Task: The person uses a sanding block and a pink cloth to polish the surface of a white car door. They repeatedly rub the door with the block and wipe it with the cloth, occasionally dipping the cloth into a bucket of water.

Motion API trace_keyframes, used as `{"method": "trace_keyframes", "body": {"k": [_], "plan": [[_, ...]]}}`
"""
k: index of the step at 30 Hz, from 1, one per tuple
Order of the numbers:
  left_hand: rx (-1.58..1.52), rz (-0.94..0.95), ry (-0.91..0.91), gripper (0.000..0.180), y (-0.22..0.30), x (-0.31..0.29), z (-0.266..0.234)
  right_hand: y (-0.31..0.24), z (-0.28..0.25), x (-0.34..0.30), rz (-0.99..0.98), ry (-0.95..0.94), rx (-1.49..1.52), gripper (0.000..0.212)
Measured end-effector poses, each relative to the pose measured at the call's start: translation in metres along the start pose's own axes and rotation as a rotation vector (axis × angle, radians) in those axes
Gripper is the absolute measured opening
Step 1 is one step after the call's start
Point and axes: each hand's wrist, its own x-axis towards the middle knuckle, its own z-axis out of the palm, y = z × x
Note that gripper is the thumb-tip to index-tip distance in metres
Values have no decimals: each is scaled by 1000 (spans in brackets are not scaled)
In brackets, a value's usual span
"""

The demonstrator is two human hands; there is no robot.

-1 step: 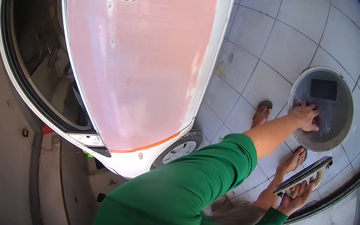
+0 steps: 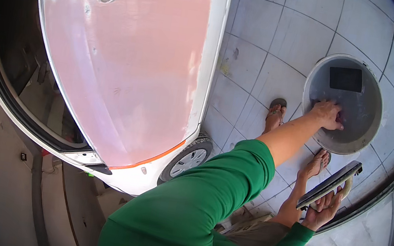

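Note:
My left hand (image 2: 328, 115) reaches over the near-left side of a round grey bucket (image 2: 375, 130). Its fingers are apart and point down toward the cloudy water, with their tips partly hidden. A dark rectangular sheet, like sandpaper (image 2: 345, 79), lies in the bucket beyond that hand. Lower right, my right hand (image 2: 325, 209) is wrapped round the pale handle of a long sanding block (image 2: 328, 187). The block is tilted, and its dark flat base faces up and to the left.
A white car (image 2: 211, 49) with a pinkish sanded patch (image 2: 154, 50) stands at the left, its wheel (image 2: 187, 162) near my left arm. Pale tiles (image 2: 298, 41) cover the floor. My sandalled feet (image 2: 275, 115) stand beside the bucket. A dark-edged ledge (image 2: 385, 189) runs along the right.
The whole view has shifted, so the car, bucket and floor appear farther left and slightly higher. My left hand stays at the bucket and my right hand keeps its hold on the sanding block.

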Motion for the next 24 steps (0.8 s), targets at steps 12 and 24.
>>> {"method": "trace_keyframes", "body": {"k": [12, 24], "plan": [[-460, 17, -315, 52, 15, -85, -69, -31, -2, -3, 193, -118, 394, 37], [33, 304, 718, 32, 21, -523, -423, -40, 60, -98, 125, -6, -165, 34]]}}
